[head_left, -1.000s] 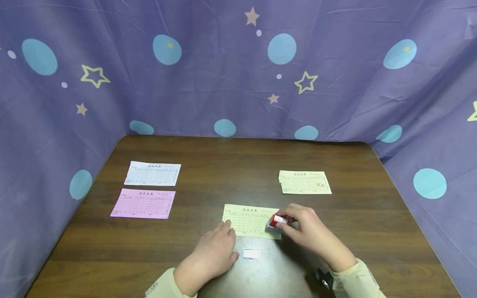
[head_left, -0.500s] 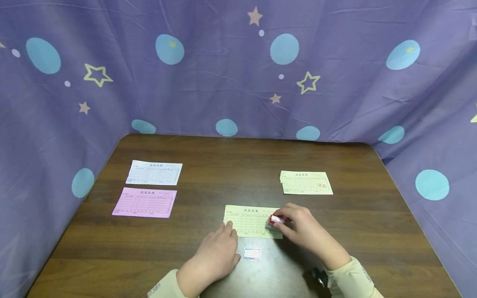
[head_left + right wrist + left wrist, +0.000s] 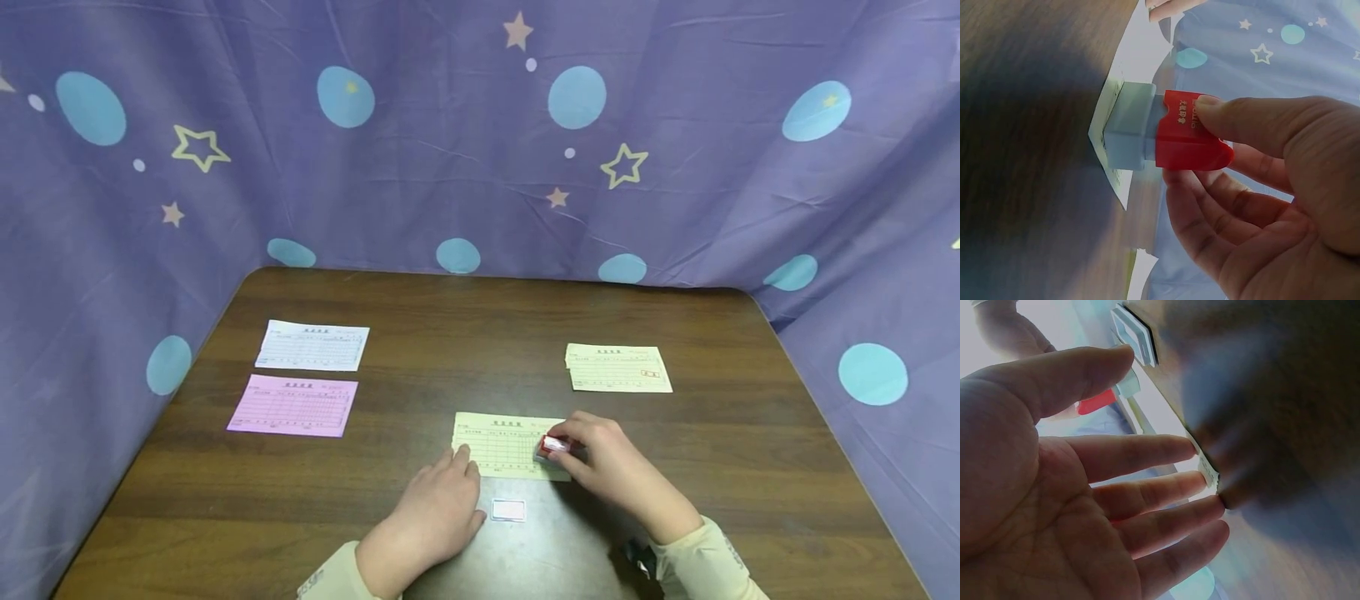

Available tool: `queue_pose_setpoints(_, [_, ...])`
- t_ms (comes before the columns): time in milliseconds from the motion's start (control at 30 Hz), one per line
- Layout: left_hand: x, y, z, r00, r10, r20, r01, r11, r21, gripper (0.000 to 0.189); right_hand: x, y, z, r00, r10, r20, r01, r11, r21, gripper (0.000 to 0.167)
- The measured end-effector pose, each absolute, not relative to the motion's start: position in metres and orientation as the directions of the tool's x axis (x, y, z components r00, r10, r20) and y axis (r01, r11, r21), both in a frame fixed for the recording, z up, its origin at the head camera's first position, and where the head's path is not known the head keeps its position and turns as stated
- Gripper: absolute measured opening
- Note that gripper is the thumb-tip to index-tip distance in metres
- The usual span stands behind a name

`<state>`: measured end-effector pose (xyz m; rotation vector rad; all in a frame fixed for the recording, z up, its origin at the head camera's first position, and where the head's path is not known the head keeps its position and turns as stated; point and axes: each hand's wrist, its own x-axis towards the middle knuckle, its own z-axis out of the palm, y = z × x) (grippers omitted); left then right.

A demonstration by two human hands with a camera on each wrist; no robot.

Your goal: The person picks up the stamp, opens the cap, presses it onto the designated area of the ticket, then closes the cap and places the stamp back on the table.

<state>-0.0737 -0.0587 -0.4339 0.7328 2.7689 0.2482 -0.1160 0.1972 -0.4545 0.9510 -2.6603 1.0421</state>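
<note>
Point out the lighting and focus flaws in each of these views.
Head view: a pale glare patch on the wooden table near the bottom edge, dark shadow below the right hand; left wrist view: background blown out to white at upper left, soft-edged shadow beyond the left hand; right wrist view: yellow form bleached nearly white, red-handled stamp fairly sharp.

You can't surely read the gold characters (image 3: 1182, 112) on the red stamp (image 3: 1169, 142), nor the red boxed mark (image 3: 650, 374) on the yellow slip (image 3: 618, 369) at your one o'clock.
</note>
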Motion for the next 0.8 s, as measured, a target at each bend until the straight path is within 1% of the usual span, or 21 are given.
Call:
queue_pose_setpoints(267, [-0.0739,-0.059,-0.4331,-0.836,0.513,-0.194,0.469,0.853,0.23,0.054,-0.1163,0.1956,-0.4541,-0.8,-0.503,0.325,-0.591,0.573,-0.568,0.016])
queue_pose_setpoints(500, [-0.0744,-0.0581,-0.4347,-0.833,0.517,-0.197,0.472,0.85,0.233,0.055,-0.1156,0.196,-0.4551,-0.8,-0.498,0.335,-0.593,0.578,-0.561,0.017])
queue_pose_setpoints(800, [-0.0731,-0.0576,-0.4343,-0.819,0.551,-0.159,0.513,0.828,0.224,0.052,-0.1142,0.1938,-0.4557,-0.806,-0.481,0.345,-0.587,0.578,-0.567,0.018])
